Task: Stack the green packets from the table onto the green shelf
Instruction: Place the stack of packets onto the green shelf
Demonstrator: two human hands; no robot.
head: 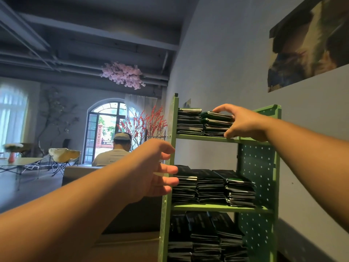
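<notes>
The green shelf [207, 207] stands against the wall at right, its boards loaded with stacks of dark green packets. On the top board my right hand [245, 122] grips the right-hand stack of packets [215, 124], fingers over its top and thumb at its base. A second stack [189, 121] sits beside it to the left. My left hand [153, 171] hovers with loosely curled fingers, holding nothing, just left of the middle board's packets [211, 186]. More stacks [205, 237] fill the lowest board in view.
The shelf's perforated side panel [258, 178] closes its right end against the grey wall [311, 148]. A person in a cap [115, 154] sits behind a dark counter [132, 214] to the left. Folding tables and chairs stand far left.
</notes>
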